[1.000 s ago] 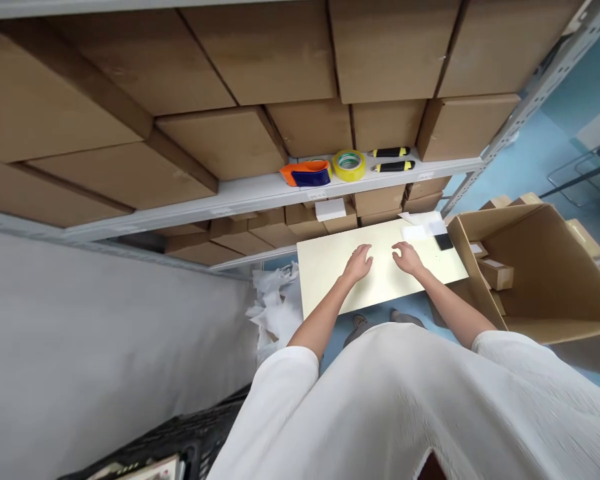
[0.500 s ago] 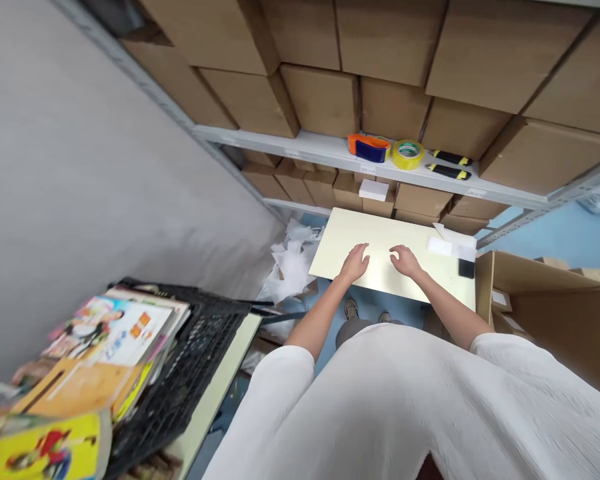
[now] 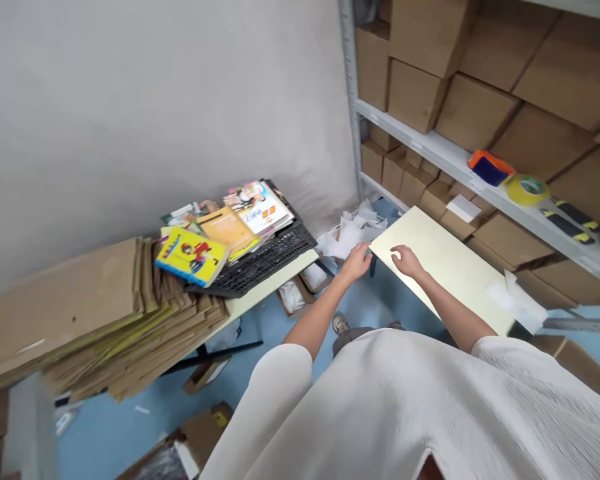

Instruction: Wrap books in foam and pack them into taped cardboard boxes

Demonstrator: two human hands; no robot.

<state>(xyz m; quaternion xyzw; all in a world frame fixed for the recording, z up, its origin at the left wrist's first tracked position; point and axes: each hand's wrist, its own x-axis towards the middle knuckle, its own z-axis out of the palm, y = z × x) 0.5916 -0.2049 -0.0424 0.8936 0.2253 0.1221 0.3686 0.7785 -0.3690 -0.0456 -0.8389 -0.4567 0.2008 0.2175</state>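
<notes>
My left hand [image 3: 357, 261] is held out with its fingers loosely bent and apart, nothing in it, near the left corner of a pale cream tabletop [image 3: 445, 260]. Over that tabletop's near edge is my right hand [image 3: 405, 259], empty too, its fingers curved and spread. Whether either hand touches the surface I cannot tell. White paper sheets [image 3: 523, 303] lie at the tabletop's right end. To the left, a black plastic crate [image 3: 275, 257] holds books and magazines, with a yellow booklet [image 3: 193, 257] on top.
Flattened cardboard [image 3: 75, 293] is stacked on a long table left of the crate. Metal shelving [image 3: 437, 147] on the right bears brown boxes, an orange-and-blue tape dispenser [image 3: 491, 168], yellow tape [image 3: 526, 190] and cutters [image 3: 570, 223]. Crumpled white paper [image 3: 353, 230] sits on the floor by the wall.
My view and body have turned left, so the crate, books and stacked cardboard have come further into view. The tabletop and shelving have shifted right. Both hands stay empty in a similar pose.
</notes>
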